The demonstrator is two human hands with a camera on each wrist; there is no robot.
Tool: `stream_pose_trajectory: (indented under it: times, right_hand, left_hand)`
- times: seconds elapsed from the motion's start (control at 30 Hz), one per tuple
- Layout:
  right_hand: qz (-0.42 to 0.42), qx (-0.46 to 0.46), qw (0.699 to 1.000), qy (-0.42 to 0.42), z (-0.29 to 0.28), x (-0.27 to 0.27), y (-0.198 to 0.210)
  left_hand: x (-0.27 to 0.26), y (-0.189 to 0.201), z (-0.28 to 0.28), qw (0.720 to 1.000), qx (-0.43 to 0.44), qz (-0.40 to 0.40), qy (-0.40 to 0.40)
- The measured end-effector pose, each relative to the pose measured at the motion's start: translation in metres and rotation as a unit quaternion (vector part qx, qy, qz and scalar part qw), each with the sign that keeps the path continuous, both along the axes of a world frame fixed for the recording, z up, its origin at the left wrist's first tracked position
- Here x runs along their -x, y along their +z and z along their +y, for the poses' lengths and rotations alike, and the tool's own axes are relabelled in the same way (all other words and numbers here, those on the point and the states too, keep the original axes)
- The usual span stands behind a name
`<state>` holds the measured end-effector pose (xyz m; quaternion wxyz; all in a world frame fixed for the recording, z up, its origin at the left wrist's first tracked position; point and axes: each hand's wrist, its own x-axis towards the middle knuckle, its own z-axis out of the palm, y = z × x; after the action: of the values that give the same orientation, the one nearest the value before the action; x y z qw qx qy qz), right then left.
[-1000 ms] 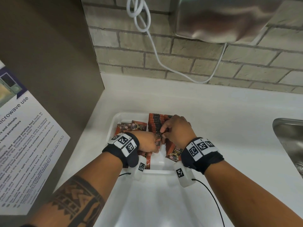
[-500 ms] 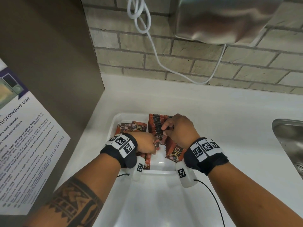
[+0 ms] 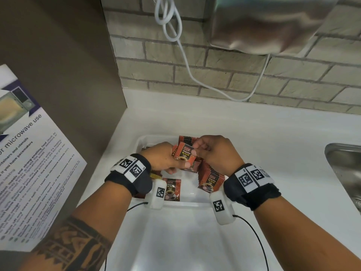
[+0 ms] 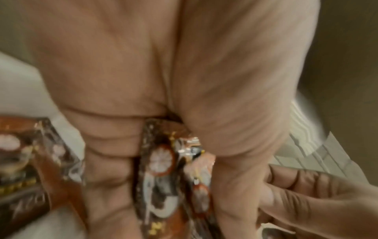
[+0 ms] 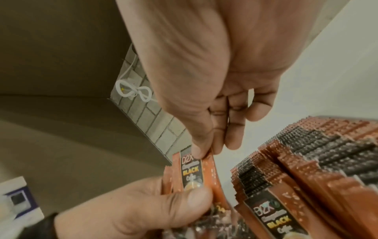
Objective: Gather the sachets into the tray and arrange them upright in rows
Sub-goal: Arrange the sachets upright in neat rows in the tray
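Observation:
A white tray sits on the counter and holds red-brown coffee sachets. An upright row of sachets fills its right side, seen close in the right wrist view. One loose sachet lies flat near the front wall. My left hand grips a small bunch of sachets above the tray, thumb on the front one. My right hand pinches the top edge of that front sachet between thumb and forefinger. More sachets under my left hand are hidden.
A steel sink lies at the right. A brown panel with a microwave notice stands close on the left. Behind are a brick wall, a hanging white cable and a metal wall unit. White counter surrounds the tray.
My left hand has lifted a bunch of sachets up out of the tray. My right hand left the upright row and now pinches the front sachet of that bunch.

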<state>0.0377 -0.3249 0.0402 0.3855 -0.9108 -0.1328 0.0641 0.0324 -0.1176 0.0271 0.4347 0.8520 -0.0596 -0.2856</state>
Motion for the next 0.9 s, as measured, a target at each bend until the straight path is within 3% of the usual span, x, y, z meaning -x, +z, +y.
stream_pose_trajectory:
  times: [0.1,0.23,0.33,0.5,0.9]
  right_hand:
    - [-0.014,0.036,0.999,0.003,-0.001,0.002,-0.003]
    - [-0.047,0.093,0.994,0.023,0.001,0.002,-0.013]
    - [-0.082,0.153,0.985,0.023,0.004,0.000,-0.023]
    - [-0.071,0.203,0.976,0.024,0.009,0.000,-0.023]
    - [-0.045,0.204,0.978,0.029,0.007,-0.002,-0.027]
  left_hand:
    - [-0.001,0.006,0.010,0.986,-0.152,-0.060,-0.017]
    - [-0.002,0.012,0.009,0.965,-0.256,-0.057,-0.031]
    - [0.002,0.015,-0.003,0.960,-0.265,-0.022,-0.090]
    - [0.004,-0.002,-0.027,0.951,-0.253,0.061,-0.168]
    - [-0.007,-0.007,-0.045,0.936,-0.284,0.060,-0.197]
